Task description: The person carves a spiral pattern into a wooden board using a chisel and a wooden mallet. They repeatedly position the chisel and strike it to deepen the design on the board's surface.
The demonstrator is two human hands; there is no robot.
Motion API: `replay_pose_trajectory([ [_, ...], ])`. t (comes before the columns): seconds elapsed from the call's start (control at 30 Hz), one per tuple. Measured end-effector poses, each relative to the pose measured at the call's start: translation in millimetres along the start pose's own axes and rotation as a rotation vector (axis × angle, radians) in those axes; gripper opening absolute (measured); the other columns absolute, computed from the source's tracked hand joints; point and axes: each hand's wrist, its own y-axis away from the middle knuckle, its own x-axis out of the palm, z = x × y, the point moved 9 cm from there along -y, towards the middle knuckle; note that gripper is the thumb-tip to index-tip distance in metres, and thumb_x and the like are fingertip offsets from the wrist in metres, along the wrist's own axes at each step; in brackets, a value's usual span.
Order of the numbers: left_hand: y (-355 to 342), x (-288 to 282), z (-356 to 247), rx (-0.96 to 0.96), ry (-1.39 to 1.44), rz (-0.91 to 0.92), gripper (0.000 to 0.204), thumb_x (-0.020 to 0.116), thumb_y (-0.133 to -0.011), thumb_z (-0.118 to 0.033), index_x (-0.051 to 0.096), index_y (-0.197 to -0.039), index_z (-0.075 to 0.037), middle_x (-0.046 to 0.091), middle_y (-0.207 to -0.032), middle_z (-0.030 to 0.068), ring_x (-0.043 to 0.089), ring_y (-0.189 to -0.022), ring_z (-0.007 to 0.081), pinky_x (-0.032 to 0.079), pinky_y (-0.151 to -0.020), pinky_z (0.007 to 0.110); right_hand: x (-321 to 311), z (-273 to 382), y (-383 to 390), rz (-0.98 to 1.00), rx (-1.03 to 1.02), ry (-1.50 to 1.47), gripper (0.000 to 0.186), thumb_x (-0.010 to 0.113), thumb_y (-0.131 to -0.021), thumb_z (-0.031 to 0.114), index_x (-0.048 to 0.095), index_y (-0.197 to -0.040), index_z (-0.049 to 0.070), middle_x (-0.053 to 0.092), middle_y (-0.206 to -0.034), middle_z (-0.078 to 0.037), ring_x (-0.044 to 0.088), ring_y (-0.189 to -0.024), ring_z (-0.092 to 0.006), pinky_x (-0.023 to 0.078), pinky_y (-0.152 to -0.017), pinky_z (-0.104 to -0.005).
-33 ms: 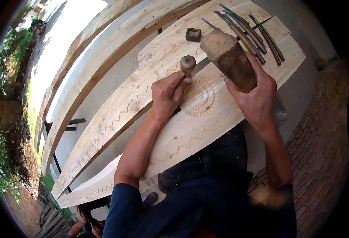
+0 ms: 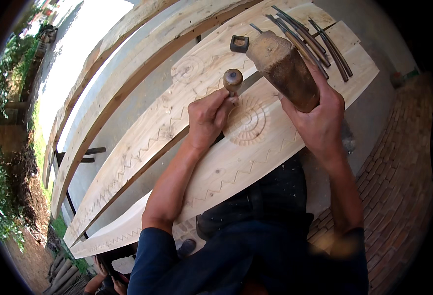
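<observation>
Two grips — left hand (image 2: 205, 118) on knob-ended tool (image 2: 233, 78), right hand (image 2: 322, 123) on mallet (image 2: 288, 73) — light, square taps should suit near rosette (image 2: 247, 120).

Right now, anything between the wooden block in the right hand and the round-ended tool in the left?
Nothing visible: wooden block in right hand, round-ended tool in left hand, carved boards showing below the gap.
</observation>
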Motion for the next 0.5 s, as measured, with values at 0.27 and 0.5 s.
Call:
replay_pose_trajectory([
  [0.27,0,1,-3,0.012,0.003,-0.001,0.009,0.075,-0.099,0.001,0.076,-0.108,-0.003,0.08,-0.094,0.0106,0.08,-0.083,0.0235,0.062,-0.076,0.032,-24,43,-48,-0.108,-0.187,-0.04,0.056,0.091,-0.087,0.006,0.07,-0.138,-0.001,0.082,-0.118,-0.014,0.08,-0.109,-0.0215,0.061,-0.096,-0.0366],
  [0.5,2,1,-4,0.061,-0.011,-0.008,0.01,0.075,-0.099,0.0,0.078,-0.107,-0.004,0.078,-0.088,0.0108,0.078,-0.076,0.0236,0.061,-0.072,0.033,-24,60,-58,-0.12,-0.133,-0.072,0.047,0.089,-0.09,0.006,0.071,-0.134,0.001,0.083,-0.111,-0.011,0.078,-0.103,-0.0159,0.061,-0.094,-0.0344],
])
